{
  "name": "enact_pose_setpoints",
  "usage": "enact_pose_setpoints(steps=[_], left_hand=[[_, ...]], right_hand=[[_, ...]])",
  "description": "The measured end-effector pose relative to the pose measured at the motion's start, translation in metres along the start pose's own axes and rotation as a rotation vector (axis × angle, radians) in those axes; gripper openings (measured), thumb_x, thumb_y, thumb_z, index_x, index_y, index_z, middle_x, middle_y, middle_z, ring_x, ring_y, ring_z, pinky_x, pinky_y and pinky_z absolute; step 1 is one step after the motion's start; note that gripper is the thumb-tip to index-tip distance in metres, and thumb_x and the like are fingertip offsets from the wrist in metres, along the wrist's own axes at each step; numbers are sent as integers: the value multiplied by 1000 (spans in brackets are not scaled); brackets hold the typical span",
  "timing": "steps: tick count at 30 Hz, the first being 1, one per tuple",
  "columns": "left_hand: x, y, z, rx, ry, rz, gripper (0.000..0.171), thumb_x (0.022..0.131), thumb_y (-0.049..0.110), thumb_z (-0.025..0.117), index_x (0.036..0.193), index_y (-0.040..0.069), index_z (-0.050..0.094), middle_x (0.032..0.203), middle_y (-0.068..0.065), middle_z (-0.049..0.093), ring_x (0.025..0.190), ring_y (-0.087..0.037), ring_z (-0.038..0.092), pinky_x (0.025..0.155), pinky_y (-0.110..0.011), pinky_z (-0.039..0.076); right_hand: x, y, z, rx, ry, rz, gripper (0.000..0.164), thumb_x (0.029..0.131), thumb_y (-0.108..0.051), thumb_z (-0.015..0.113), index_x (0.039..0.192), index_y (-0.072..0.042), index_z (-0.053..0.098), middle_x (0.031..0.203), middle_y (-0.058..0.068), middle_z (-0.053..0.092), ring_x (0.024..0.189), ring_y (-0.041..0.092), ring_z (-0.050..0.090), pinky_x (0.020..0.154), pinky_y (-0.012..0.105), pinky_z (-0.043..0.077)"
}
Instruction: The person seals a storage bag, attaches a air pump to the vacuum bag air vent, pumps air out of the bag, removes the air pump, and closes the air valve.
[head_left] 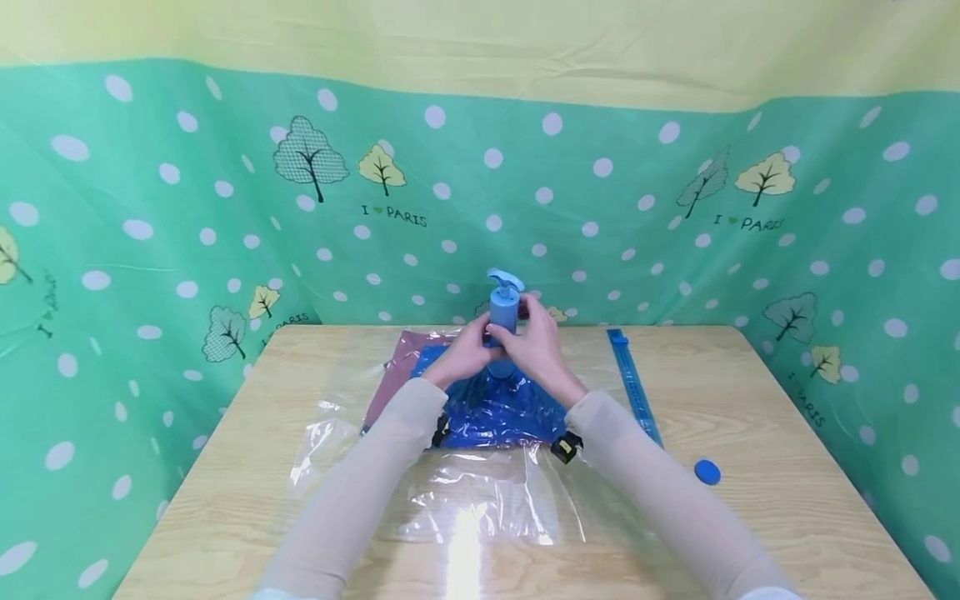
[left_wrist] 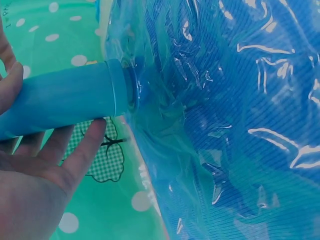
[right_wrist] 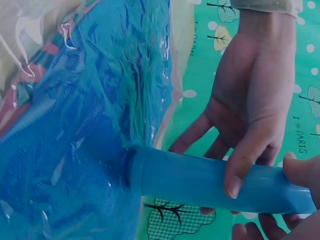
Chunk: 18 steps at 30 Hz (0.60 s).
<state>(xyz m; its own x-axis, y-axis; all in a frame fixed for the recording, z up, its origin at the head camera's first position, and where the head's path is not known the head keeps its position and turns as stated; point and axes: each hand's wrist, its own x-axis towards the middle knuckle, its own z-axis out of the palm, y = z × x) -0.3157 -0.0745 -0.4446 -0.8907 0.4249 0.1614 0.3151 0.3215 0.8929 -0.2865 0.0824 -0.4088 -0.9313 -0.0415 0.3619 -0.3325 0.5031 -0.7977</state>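
Note:
A blue hand pump (head_left: 504, 310) stands upright on a clear plastic vacuum bag (head_left: 487, 500), its handle at the top. Inside the bag lies blue fabric (head_left: 487, 421), with pinkish cloth (head_left: 390, 379) to its left. My left hand (head_left: 467, 352) holds the pump's barrel from the left, thumb and fingers around it. From the other side my right hand (head_left: 538, 343) grips the barrel higher up. In the right wrist view, the base of the pump barrel (right_wrist: 190, 180) meets the wrinkled plastic over the blue fabric.
To the right of the bag's contents is a blue zip strip (head_left: 636, 387) with a slider near its far end. A round blue cap (head_left: 707, 472) lies on the wooden table (head_left: 780, 500). Green dotted curtain (head_left: 600, 200) surrounds the table's back and sides.

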Motion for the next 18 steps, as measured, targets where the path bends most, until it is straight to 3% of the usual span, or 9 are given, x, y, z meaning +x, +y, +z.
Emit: enact_pose_setpoints(steps=[7,18], left_hand=[[0,0,0,18,-3,1,58,96,0,70,151,2,49,147,-20,57,136,-37,55,106,-50,50],[-1,0,1,15,23,-3,58,97,1,71,151,2,49,148,-19,55,139,-37,51,108,-54,47]], right_hand=[[-3,2,3,44,55,-45,53,91,-17,86,134,1,60,122,19,67,113,35,62,98,49,48],[0,5,1,42,20,-43,54,92,-17,85,136,1,60,122,20,67,114,38,63,89,46,53]])
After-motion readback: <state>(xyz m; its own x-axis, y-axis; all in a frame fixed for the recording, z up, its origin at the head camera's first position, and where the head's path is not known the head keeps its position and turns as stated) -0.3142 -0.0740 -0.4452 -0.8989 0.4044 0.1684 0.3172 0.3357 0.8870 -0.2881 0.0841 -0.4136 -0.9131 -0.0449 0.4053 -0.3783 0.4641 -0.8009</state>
